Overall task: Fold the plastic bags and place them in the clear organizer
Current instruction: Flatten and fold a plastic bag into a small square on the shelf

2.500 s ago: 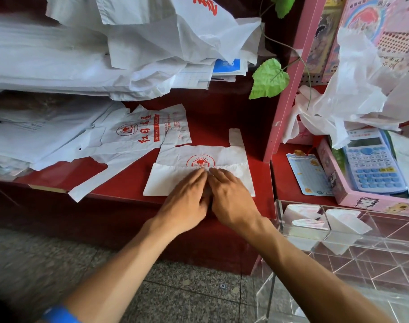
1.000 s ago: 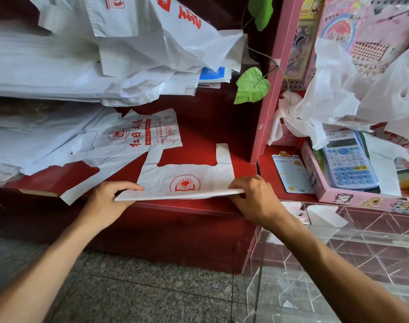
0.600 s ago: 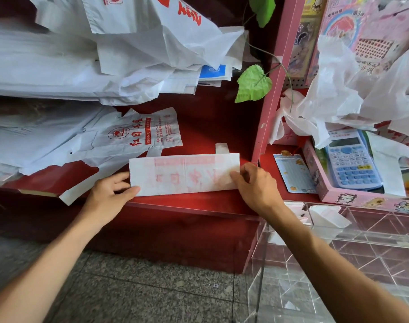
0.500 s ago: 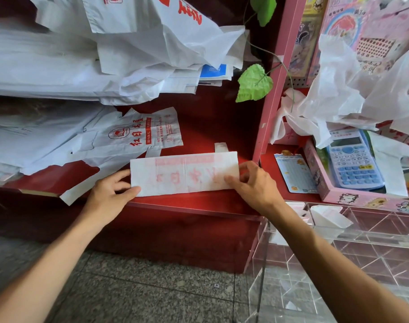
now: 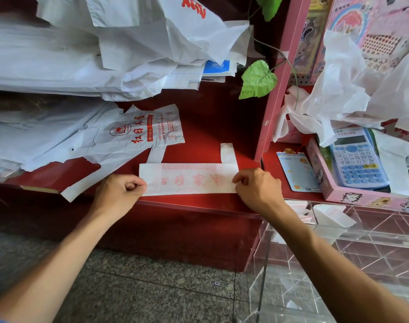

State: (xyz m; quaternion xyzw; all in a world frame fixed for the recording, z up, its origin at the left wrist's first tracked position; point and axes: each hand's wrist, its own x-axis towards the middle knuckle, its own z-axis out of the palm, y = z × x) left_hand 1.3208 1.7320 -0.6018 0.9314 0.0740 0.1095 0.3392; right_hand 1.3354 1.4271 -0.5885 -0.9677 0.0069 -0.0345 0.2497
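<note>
The folded bag (image 5: 189,179) is white, with faint pink-red print showing through its skin. The flat bag (image 5: 138,134) behind it is white too, printed in bright red with characters and a round sun emblem. The tabletop (image 5: 206,127) is deep red. The bag pile (image 5: 105,57) above is white with red lettering, and a blue label peeks from it. The leaf (image 5: 257,81) is fresh green. The shelf post (image 5: 280,73) is pink. The calculator (image 5: 357,159) is pale blue with white keys, lying in a pink tray (image 5: 362,197) with small cartoon animals. The organizer (image 5: 338,264) is clear. The floor (image 5: 152,294) is speckled grey.
</note>
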